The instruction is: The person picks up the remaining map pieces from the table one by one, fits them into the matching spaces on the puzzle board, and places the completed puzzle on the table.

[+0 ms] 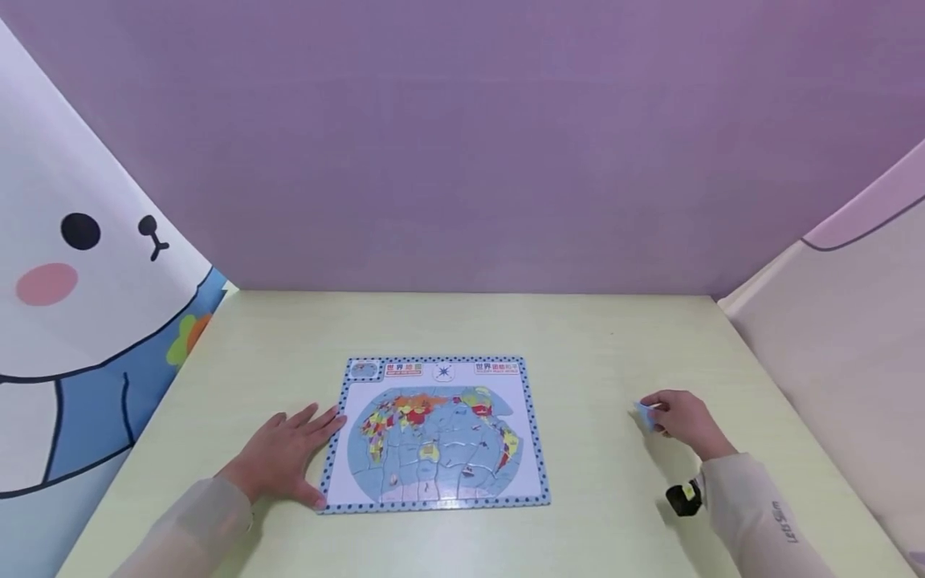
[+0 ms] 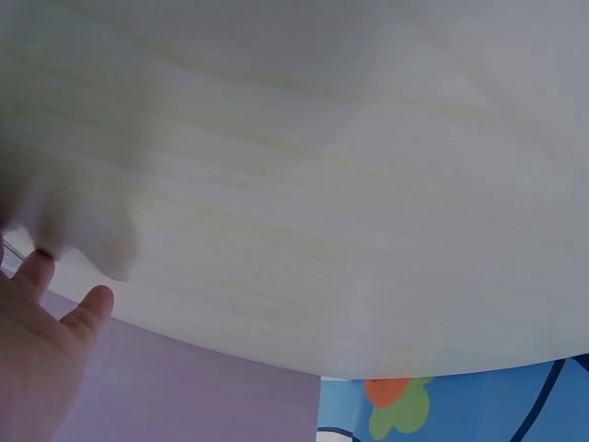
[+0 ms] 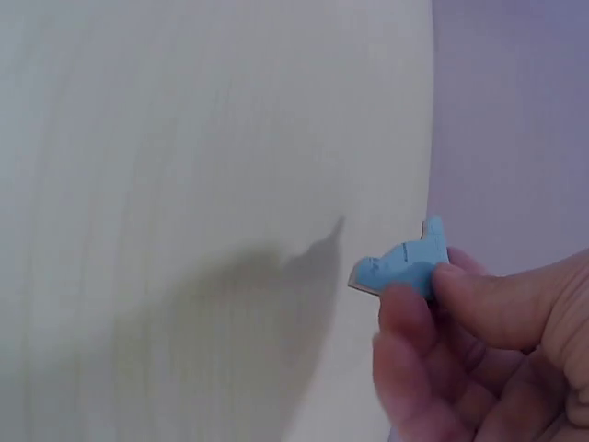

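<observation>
A world map jigsaw puzzle (image 1: pixel 442 445) lies flat on the table in the head view, its pieces set in a frame with a dotted blue border. A white notch shows at the map's right side. My left hand (image 1: pixel 292 451) is spread at the board's left edge, fingertips and thumb on the border; in the left wrist view only part of this hand (image 2: pixel 46 341) shows. Well to the right of the board, my right hand (image 1: pixel 679 419) pinches a small light-blue puzzle piece (image 3: pixel 400 267) between thumb and fingers, held above the tabletop.
The pale wood table (image 1: pixel 578 337) ends at a purple backdrop (image 1: pixel 462 160). Cartoon-printed cloth (image 1: pixel 94 321) hangs along the left side, and a pale cloth panel (image 1: pixel 838 345) along the right. A black wrist camera (image 1: pixel 682 498) sits by the right sleeve.
</observation>
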Available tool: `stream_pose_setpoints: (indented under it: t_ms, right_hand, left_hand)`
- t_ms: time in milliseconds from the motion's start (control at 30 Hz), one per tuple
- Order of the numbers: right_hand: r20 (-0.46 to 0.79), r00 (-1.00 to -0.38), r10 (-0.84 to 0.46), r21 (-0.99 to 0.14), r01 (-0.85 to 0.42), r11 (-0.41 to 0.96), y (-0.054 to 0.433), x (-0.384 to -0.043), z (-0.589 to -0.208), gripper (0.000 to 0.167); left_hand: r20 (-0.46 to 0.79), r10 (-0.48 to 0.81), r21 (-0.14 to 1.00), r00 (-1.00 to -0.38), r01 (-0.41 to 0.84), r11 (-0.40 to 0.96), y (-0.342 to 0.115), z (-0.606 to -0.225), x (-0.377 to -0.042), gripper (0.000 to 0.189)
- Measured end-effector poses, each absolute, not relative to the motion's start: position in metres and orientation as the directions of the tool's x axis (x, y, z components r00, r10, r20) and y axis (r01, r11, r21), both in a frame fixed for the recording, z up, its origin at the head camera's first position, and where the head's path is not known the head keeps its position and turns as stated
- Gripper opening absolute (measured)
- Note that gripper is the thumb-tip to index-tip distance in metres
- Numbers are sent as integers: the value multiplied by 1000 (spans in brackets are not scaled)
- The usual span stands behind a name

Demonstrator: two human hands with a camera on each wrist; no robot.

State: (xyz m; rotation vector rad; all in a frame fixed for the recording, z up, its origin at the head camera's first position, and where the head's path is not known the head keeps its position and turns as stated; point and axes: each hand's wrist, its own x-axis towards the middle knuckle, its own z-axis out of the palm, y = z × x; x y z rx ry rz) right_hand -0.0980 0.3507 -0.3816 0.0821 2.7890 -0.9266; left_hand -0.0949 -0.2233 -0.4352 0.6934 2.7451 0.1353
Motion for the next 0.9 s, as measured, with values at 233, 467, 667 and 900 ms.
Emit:
stream_pose_setpoints:
  t_ms: [233,467,667,900]
  right_hand:
    - [-197,-978,-69,-625,71,777,328,-98,-383,22]
    - [-194,-976,-103,-669,55,741,310,-99,-378,23]
    - [-183,-971,-152,-677,13,736,296,-101,-377,22]
    - [-197,-967,-164,-682,15,731,274,-105,-382,22]
  left_hand:
    - [-304,468,175,-830,434,884,-221,-432,-96,122]
    - [-303,466,174,-831,432,885,-221,-431,-95,122]
    - [-312,463,174,-830,429,886,-221,-432,-96,123]
    - [-310,464,174,-830,431,886,-221,-432,-98,122]
